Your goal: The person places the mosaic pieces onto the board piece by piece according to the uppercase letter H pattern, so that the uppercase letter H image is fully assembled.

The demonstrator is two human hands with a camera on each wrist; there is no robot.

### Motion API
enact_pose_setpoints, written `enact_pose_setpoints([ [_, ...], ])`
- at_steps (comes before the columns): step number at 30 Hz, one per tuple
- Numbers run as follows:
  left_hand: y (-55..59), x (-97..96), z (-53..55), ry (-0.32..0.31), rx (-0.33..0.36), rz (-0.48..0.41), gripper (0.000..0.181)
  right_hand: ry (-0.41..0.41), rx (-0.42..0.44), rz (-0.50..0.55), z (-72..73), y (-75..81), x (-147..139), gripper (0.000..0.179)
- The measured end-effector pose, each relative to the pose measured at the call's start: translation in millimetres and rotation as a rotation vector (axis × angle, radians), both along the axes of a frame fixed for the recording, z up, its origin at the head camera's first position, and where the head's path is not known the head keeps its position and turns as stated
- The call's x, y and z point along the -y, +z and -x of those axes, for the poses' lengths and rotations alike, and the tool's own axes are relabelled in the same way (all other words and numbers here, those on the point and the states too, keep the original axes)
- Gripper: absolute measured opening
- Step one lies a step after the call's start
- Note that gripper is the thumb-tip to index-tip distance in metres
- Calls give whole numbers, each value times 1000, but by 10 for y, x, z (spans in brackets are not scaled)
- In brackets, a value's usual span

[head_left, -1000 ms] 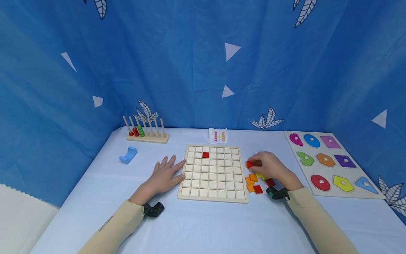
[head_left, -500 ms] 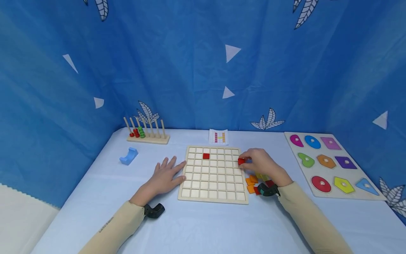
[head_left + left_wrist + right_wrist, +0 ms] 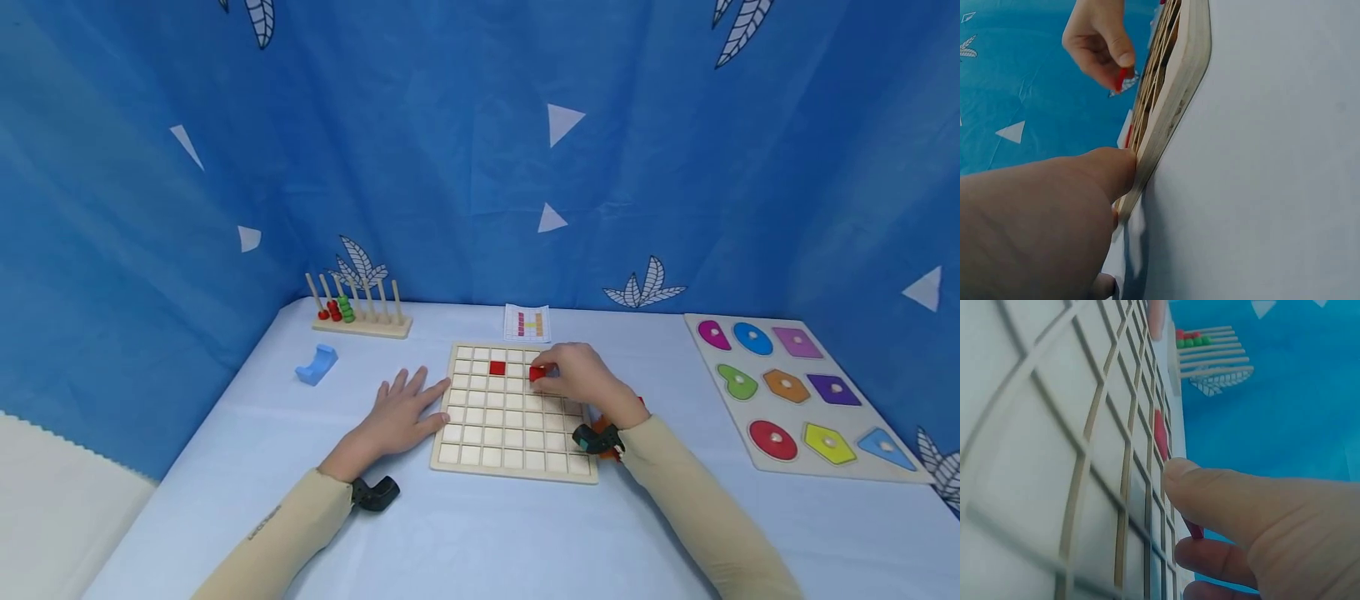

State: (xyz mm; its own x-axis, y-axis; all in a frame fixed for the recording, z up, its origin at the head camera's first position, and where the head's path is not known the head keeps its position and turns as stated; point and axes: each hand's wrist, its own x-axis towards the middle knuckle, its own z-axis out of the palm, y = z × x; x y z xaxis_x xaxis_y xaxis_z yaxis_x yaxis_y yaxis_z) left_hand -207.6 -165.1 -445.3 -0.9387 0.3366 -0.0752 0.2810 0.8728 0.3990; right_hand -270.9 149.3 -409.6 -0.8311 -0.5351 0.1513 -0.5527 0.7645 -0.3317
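A wooden grid board (image 3: 512,474) lies on the table, with one red square tile (image 3: 497,367) set in a cell of its second row. My right hand (image 3: 581,375) pinches another red tile (image 3: 537,373) between thumb and fingers, over the right part of that row. In the left wrist view the pinched red tile (image 3: 1121,79) stands off the board's surface. My left hand (image 3: 397,417) lies spread on the table, its thumb and fingertips at the board's left edge. Orange and red tiles (image 3: 606,437) beside the board are mostly hidden under my right wrist.
A small pattern card (image 3: 527,323) lies behind the board. At the back left stand a peg abacus (image 3: 363,323) with red and green beads and a blue curved block (image 3: 317,365). A shape puzzle board (image 3: 806,398) with knobbed pieces occupies the right side.
My right hand has moved left from the loose tile pile to over the board, carrying a red tile. My left hand keeps its place by the board. The head view has shifted slightly.
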Motion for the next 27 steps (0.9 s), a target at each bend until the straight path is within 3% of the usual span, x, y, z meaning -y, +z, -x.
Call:
enact_pose_setpoints([
  [13, 11, -10, -4, 11, 3, 4, 62, 18, 31, -6, 55, -25, 334, 31],
  [27, 7, -7, 0, 8, 5, 4, 62, 34, 28, -3, 63, -50, 489, 34],
])
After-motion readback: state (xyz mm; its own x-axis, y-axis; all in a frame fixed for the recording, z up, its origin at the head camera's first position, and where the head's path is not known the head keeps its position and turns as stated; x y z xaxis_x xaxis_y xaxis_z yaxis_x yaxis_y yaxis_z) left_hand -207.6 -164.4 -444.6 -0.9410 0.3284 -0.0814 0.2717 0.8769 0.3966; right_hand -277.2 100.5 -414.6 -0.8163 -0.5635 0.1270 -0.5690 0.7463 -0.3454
